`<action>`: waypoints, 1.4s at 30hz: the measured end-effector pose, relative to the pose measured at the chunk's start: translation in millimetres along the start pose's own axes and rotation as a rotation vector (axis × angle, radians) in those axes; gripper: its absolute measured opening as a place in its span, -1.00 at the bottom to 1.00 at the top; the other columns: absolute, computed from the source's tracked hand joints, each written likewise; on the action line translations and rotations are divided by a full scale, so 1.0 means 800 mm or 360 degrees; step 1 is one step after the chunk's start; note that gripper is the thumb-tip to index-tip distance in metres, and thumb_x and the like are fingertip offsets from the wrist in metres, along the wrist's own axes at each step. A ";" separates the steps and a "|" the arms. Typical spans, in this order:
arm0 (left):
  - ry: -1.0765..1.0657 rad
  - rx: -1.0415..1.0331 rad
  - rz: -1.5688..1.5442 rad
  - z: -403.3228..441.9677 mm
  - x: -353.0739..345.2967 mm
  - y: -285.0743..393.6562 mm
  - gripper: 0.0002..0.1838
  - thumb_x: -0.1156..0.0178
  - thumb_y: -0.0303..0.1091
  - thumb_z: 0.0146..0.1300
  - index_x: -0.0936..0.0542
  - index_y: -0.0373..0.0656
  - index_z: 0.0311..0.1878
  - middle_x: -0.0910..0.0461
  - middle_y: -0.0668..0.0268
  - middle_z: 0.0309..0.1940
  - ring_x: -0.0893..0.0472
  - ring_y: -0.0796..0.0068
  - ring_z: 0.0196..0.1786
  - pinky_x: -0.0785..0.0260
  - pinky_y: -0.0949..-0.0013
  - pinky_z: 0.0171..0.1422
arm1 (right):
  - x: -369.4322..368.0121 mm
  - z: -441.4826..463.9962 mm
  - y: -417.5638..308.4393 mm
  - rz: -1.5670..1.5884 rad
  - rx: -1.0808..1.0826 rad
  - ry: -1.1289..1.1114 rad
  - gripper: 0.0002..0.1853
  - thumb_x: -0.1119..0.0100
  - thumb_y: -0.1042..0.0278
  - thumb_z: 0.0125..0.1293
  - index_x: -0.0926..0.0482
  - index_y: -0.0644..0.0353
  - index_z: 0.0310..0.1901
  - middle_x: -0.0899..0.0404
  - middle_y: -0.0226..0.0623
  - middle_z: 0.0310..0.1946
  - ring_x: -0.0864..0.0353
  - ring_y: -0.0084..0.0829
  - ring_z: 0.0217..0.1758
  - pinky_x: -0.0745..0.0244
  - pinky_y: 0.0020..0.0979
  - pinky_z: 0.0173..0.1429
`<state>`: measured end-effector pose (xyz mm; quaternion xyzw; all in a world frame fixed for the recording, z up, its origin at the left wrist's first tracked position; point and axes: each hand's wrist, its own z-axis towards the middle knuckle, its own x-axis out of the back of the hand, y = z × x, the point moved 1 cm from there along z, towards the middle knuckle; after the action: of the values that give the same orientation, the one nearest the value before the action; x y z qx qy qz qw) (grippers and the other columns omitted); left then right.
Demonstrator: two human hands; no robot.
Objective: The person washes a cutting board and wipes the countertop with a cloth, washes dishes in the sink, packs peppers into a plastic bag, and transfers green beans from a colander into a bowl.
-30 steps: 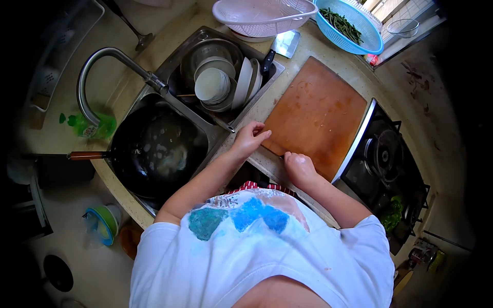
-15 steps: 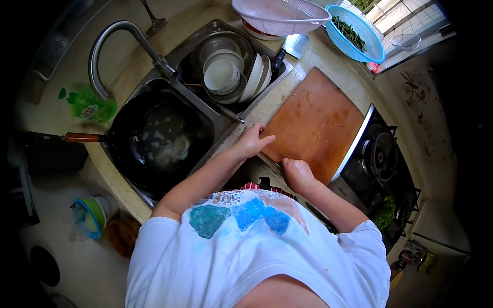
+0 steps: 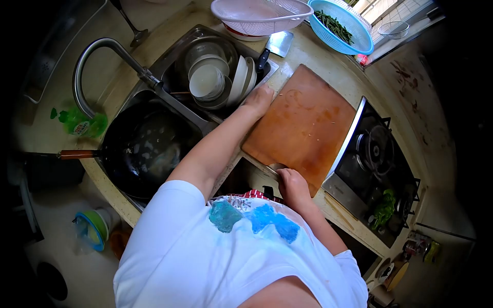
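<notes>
A brown wooden cutting board [image 3: 308,128] lies on the counter, wet-looking and dotted with small crumbs. My left hand [image 3: 261,98] is at the board's upper left edge, close to the white plates [image 3: 240,82] in the sink; its fingers are mostly hidden. At the board's front edge, my right hand [image 3: 295,186] is closed. A small pale curved piece [image 3: 277,167] shows beside its fingertips, too little of it visible to name. A cleaver [image 3: 279,44] with a black handle lies beyond the board.
A black wok [image 3: 149,149] fills the left sink basin under the faucet [image 3: 102,43]; stacked bowls [image 3: 206,82] fill the other. Behind are a white colander [image 3: 259,15] and a blue basket [image 3: 365,43] of green beans. The gas stove [image 3: 377,149] and chopsticks [image 3: 338,208] are right.
My left hand has moved up along the board's left edge, away from its front corner. My right hand stays at the front edge, where the pale curved piece now shows. The view has shifted.
</notes>
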<state>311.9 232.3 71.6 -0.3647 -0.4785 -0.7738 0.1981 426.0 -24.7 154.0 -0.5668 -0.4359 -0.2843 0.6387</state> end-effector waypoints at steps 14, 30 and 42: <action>0.0750 0.0366 -0.0855 -0.163 0.231 -0.002 -0.87 -0.12 -0.57 0.05 -0.51 -0.27 -0.29 -0.51 0.28 -0.43 -0.54 0.54 -0.39 -0.38 0.50 -0.30 | -0.018 0.017 -0.016 -0.0399 -0.0078 -0.0142 -0.81 0.08 0.55 0.07 -0.41 0.30 -0.24 -0.48 -0.07 -0.36 -0.48 -0.15 -0.23 -0.39 -0.26 -0.11; 0.0508 0.0709 -0.0529 -0.310 0.241 -0.057 -0.79 -0.16 -0.41 0.13 -0.56 -0.23 -0.15 -0.58 0.34 -0.36 -0.51 0.63 -0.32 -0.37 0.54 -0.18 | -0.008 0.036 -0.010 -0.0624 0.0153 -0.0579 -0.91 0.14 0.55 0.10 -0.35 0.34 -0.35 -0.47 0.05 -0.37 -0.49 -0.03 -0.24 -0.41 -0.18 -0.15; -0.0662 0.1318 -0.2557 -0.263 0.081 0.061 -0.71 -0.05 -0.38 0.22 -0.38 -0.40 -0.08 -0.50 0.07 -0.20 -0.55 0.32 -0.16 -0.44 0.35 -0.09 | -0.007 0.044 -0.014 -0.0472 0.0210 -0.0528 -0.91 0.11 0.55 0.03 -0.37 0.36 -0.43 -0.48 0.10 -0.46 -0.52 0.01 -0.35 -0.42 -0.15 -0.28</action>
<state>222.3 26.5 91.6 0.0448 -0.8517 -0.3652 -0.3731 405.2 6.3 153.6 -0.4925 -0.6310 -0.2489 0.5453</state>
